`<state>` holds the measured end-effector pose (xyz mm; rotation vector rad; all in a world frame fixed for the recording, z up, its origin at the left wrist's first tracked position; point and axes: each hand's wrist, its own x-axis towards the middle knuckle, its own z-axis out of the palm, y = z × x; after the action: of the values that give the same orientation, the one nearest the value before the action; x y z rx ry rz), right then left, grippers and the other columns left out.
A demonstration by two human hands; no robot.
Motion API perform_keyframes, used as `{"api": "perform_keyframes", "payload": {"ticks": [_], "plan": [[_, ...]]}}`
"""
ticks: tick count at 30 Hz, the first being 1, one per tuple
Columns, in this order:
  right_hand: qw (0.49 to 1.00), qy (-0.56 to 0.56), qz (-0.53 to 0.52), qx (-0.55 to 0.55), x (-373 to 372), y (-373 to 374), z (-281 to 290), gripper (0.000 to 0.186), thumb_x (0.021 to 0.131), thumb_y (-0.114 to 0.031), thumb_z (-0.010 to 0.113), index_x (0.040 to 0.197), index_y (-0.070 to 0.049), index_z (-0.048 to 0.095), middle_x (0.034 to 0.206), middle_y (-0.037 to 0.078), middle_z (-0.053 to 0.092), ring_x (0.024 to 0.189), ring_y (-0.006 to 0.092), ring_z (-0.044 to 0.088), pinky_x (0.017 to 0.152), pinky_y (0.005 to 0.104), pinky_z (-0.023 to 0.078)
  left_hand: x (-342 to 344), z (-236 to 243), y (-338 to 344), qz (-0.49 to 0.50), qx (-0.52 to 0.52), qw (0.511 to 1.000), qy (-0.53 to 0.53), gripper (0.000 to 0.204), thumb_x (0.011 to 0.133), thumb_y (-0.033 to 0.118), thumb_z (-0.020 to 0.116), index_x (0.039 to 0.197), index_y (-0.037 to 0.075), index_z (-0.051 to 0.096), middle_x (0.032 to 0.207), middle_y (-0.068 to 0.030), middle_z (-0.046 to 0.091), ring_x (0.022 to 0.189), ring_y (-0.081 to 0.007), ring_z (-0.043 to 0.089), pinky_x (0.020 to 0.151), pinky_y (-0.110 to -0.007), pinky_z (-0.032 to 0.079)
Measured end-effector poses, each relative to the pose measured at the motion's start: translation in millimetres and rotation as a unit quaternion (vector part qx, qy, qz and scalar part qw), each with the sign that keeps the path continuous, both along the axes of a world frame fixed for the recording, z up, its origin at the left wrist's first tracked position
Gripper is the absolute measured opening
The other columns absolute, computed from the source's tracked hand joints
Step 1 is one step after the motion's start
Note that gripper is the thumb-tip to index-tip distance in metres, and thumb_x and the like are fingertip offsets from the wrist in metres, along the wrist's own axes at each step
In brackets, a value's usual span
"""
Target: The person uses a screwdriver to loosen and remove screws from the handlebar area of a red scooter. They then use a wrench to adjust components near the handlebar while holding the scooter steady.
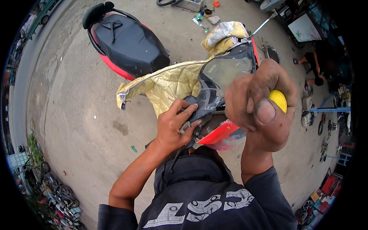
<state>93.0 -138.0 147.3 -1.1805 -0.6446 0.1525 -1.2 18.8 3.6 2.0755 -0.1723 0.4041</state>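
Observation:
A red and black scooter stands in front of me, its black seat (128, 42) at the far left. My left hand (174, 124) is closed on the edge of a dark plastic panel (201, 111) at the scooter's front, thumb and fingers pinching it. Raised close to the camera, my right hand (264, 107) is wrapped round a yellow, round-ended handle (278, 100); the rest of that tool is hidden by the fist. A red body panel (219, 132) lies below the right hand. Quilted yellow fabric (172, 82) drapes over the scooter's front.
The handlebar end with a mirror stalk (263, 23) reaches up at the far right. On the concrete ground (88, 111) lies a small green scrap (133, 148). A person (316, 67) sits at the right. Motorcycles and parts (57, 195) crowd the lower left.

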Motion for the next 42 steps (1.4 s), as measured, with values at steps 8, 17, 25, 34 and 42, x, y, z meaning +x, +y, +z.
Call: {"api": "perform_keyframes", "payload": {"ticks": [8,17,25,34,42], "plan": [[0.994,0.070,0.065,0.051,2,-16,-4,0.050,0.090,-0.047,0.074,0.092,-0.010,0.041,0.063,0.005,0.048,0.049,0.0109,0.046,0.044,0.0252,0.040,2,0,-4,0.004,0.011,1.000,-0.004,0.041,0.071,0.003,0.084,0.111,-0.002,0.074,0.096,-0.0114,0.064,0.072,-0.0273,0.067,0.063,-0.035,0.054],[0.996,0.047,0.000,0.074,-13,-25,-11,0.031,0.094,-0.031,0.060,0.090,-0.002,0.049,0.074,0.008,0.054,0.061,0.0094,0.046,0.054,0.0255,0.037,0,-5,-7,0.013,0.015,0.999,-0.027,0.038,0.073,0.002,0.084,0.109,-0.002,0.074,0.094,-0.0120,0.064,0.075,-0.0269,0.068,0.063,-0.034,0.053],[0.993,0.004,-0.049,0.104,-25,-32,-18,0.025,0.097,-0.024,0.059,0.100,-0.001,0.052,0.089,0.009,0.056,0.078,0.0113,0.052,0.069,0.0275,0.044,1,-2,-8,0.011,0.039,0.998,-0.045,0.037,0.074,0.003,0.083,0.110,-0.002,0.075,0.096,-0.0132,0.067,0.076,-0.0267,0.067,0.064,-0.034,0.053],[0.982,0.040,0.142,0.118,-2,-42,-20,0.031,0.095,-0.032,0.057,0.097,-0.002,0.049,0.069,0.009,0.052,0.054,0.0130,0.045,0.049,0.0276,0.039,-1,-3,-9,0.012,0.025,0.999,-0.020,0.036,0.075,0.003,0.083,0.110,-0.003,0.074,0.095,-0.0143,0.067,0.082,-0.0286,0.069,0.069,-0.034,0.054],[0.976,-0.014,-0.200,0.089,-35,-12,-14,0.026,0.101,-0.029,0.050,0.092,-0.004,0.047,0.073,0.009,0.052,0.061,0.0132,0.048,0.056,0.0273,0.043,2,-4,-9,0.010,0.033,0.998,-0.044,0.035,0.075,0.003,0.082,0.109,-0.004,0.074,0.095,-0.0153,0.066,0.084,-0.0308,0.069,0.073,-0.036,0.055]]}}
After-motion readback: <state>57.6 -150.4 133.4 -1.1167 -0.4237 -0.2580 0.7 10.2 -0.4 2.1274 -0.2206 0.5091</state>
